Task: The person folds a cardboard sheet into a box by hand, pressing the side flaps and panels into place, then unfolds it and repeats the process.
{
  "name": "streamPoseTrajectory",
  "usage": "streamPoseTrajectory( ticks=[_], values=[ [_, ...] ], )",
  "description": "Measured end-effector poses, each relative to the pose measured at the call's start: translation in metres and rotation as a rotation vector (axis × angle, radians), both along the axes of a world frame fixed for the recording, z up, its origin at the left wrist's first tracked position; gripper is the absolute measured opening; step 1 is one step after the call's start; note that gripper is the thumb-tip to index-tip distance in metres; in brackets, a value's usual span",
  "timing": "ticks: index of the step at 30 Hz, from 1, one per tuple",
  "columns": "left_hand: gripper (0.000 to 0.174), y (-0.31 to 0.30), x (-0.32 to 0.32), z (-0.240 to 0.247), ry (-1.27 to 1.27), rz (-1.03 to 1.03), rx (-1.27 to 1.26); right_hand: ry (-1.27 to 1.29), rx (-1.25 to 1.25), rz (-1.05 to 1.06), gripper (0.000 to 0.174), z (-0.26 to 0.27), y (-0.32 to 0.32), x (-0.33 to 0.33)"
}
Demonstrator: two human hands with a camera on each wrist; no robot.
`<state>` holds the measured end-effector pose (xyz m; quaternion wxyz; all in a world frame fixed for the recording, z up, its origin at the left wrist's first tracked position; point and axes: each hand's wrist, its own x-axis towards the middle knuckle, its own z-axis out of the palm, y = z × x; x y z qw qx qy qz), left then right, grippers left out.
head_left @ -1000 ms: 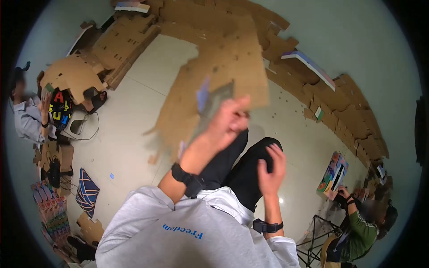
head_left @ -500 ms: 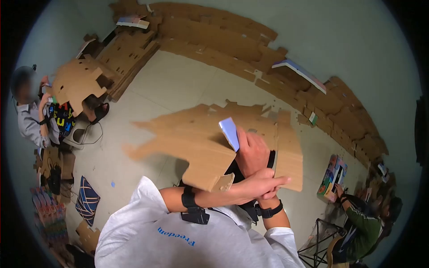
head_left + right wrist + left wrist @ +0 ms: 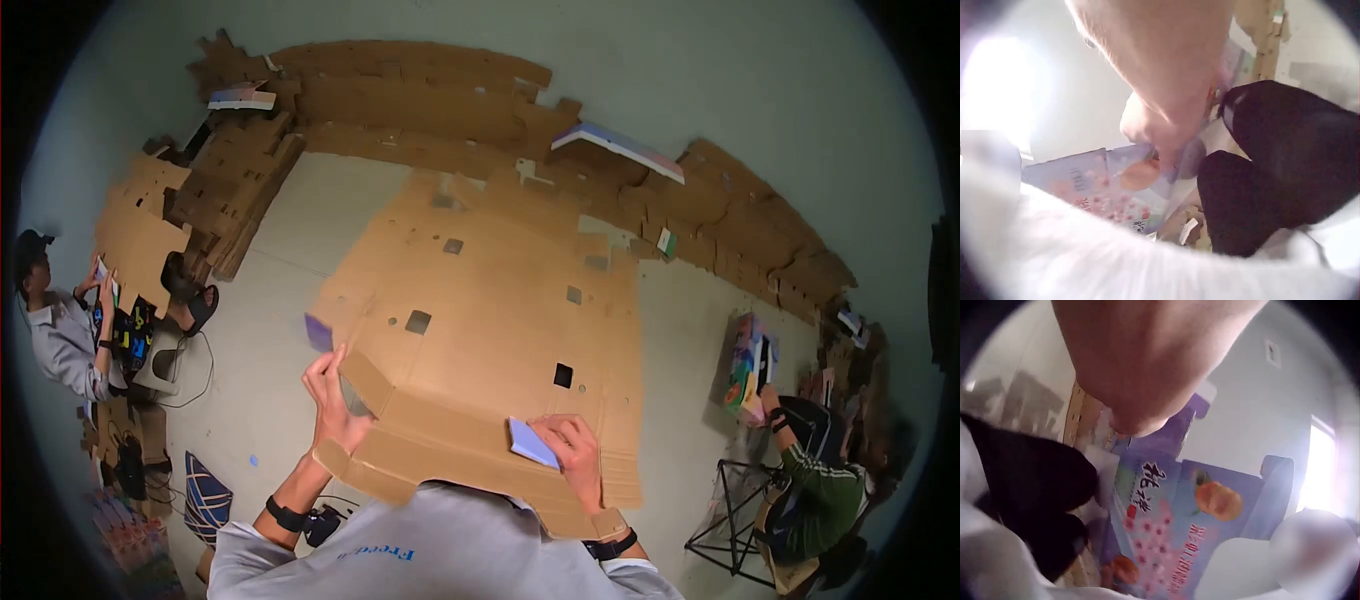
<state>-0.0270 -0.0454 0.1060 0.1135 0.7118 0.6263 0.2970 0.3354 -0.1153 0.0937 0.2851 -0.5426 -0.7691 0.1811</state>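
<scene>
The cardboard sheet (image 3: 500, 290) is located directly before the wearer's torso, its brown side up. Whether the legs bear any of its weight cannot be told.

Hands: apart from each other, both engaged on the sheet. The left hand (image 3: 338, 405) grips the sheet's left edge near the folded corner; the right hand (image 3: 572, 458) grips its near side to the right, fingers curled beside a blue flap (image 3: 532, 444). The spacing appears to serve balance – two holds on the near side would keep a broad, flexible panel spread and limit sagging. The grip close to the folds presumably also restrains the loose flaps.

Condition: brown face creased along the near side, with several squarish cut-outs and small round holes. A purple flap (image 3: 319, 332) stands out at its left edge. The reverse is printed – blue and lilac, with peaches, pink blossom and lettering (image 3: 1191, 559). Outline irregular, notched on the near side.

Surroundings: flattened cardboard (image 3: 400, 95) lies beyond the sheet along the wall; a printed box (image 3: 745, 375) is well to its right, near a person in green (image 3: 825, 505).
</scene>
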Motion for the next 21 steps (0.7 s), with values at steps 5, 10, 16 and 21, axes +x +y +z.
streamPoseTrajectory(
  ticks=[5, 10, 16, 21],
  values=[
    [0.080, 0.015, 0.022, 0.014, -0.039, -0.574, -0.422, -0.023, -0.228, 0.019, 0.054, -0.012, -0.024, 0.017],
    [0.067, 0.044, 0.064, -0.041, -0.494, -0.808, -0.791, 0.104, -0.393, -0.288, 0.067, -0.054, -0.067, 0.046],
    [0.064, 0.056, 0.080, -0.108, -0.610, -0.803, -0.822, -0.386, -0.476, -0.342, 0.091, -0.017, -0.104, 0.152],
    [0.065, 0.064, 0.098, -0.110, -0.660, -0.763, -0.870, -0.065, -0.601, -0.640, 0.090, -0.080, -0.115, 0.195]
  ],
)
